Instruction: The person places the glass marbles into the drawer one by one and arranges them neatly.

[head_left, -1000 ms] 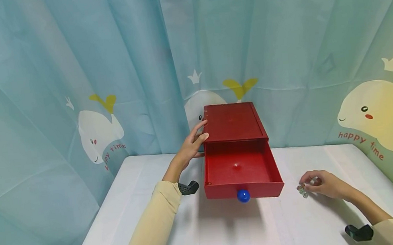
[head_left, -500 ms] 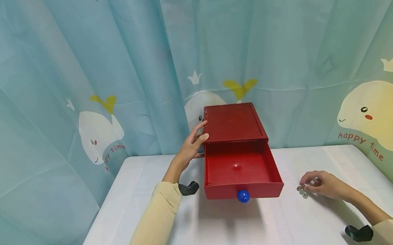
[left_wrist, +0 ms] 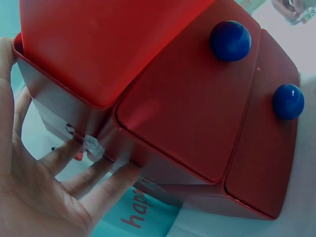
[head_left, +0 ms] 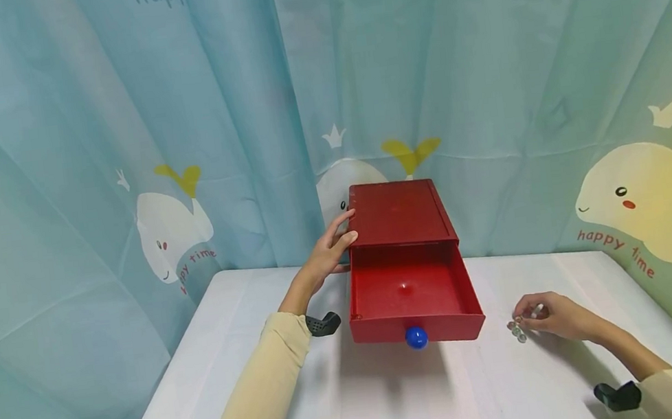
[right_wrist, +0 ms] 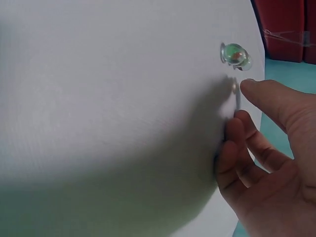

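Note:
A red plastic drawer cabinet [head_left: 400, 212] stands at the middle back, its top drawer [head_left: 406, 291] pulled out, with a blue knob [head_left: 416, 337] in front. My left hand [head_left: 323, 252] rests on the cabinet's left side, fingers spread along the wall in the left wrist view. To the right, my right hand [head_left: 556, 316] is low over the table, thumb and bent fingers at a small cluster of clear glass marbles [head_left: 518, 334]. The right wrist view shows marbles [right_wrist: 236, 55] with coloured insides just beyond the thumb tip; I cannot tell whether one is pinched.
Two lower drawers [left_wrist: 185, 94] with blue knobs are closed. The white-covered table [head_left: 407, 395] has a curtain [head_left: 237, 110] with whale prints behind and beside it. Each wrist wears a black camera mount [head_left: 324, 324]. A small brownish bead-like spot [head_left: 357, 316] shows at the drawer's front left corner.
The head view has tilted up slightly, so things sit a little lower in it. Both hands, the drawer and the marbles stay nearly as they were.

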Demonstrator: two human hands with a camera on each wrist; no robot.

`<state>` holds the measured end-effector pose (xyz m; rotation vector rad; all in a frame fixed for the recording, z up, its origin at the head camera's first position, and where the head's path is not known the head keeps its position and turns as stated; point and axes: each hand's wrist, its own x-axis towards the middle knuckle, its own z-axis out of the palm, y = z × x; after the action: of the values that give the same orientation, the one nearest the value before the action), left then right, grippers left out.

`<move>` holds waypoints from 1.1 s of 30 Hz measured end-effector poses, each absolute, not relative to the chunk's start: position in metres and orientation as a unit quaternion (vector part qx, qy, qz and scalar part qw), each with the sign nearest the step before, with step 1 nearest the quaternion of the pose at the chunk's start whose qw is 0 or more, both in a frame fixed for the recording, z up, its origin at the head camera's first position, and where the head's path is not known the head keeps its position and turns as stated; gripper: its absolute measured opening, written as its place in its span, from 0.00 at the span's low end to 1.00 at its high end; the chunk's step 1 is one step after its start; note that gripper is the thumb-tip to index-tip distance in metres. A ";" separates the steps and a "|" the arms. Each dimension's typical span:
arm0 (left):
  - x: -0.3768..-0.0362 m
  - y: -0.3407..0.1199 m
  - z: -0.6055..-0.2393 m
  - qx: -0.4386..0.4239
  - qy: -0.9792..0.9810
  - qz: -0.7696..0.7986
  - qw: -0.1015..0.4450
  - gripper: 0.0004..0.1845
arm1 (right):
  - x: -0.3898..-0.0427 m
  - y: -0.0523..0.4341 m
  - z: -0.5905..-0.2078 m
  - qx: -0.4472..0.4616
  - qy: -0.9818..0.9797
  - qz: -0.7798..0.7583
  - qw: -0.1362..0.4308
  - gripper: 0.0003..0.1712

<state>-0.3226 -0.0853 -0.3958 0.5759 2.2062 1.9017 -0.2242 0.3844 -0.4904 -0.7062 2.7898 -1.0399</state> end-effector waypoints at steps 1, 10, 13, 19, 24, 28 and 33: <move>-0.322 -0.085 -0.396 0.194 0.740 0.638 0.086 0.34 | -0.224 0.385 -0.489 -0.240 0.908 -0.341 0.039 0.07; -0.320 -0.086 -0.397 0.195 0.736 0.643 0.090 0.34 | -0.227 0.383 -0.479 -0.292 0.895 -0.333 0.048 0.07; -0.321 -0.085 -0.396 0.195 0.734 0.644 0.090 0.34 | -0.227 0.382 -0.471 -0.319 0.890 -0.324 0.030 0.08; -0.321 -0.085 -0.394 0.197 0.734 0.644 0.091 0.34 | -0.229 0.378 -0.450 -0.319 0.899 -0.298 0.021 0.08; -0.322 -0.086 -0.395 0.195 0.734 0.645 0.089 0.33 | -0.231 0.378 -0.431 -0.308 0.908 -0.284 0.017 0.09; -0.322 -0.086 -0.397 0.195 0.735 0.643 0.088 0.33 | -0.232 0.378 -0.418 -0.320 0.903 -0.286 0.002 0.10; -0.322 -0.086 -0.397 0.199 0.735 0.642 0.085 0.33 | -0.231 0.377 -0.399 -0.305 0.908 -0.287 -0.002 0.08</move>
<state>-0.3221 -0.0861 -0.3974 0.5929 2.1930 1.9149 -0.2310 0.3773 -0.3995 -0.9583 2.8560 -0.9020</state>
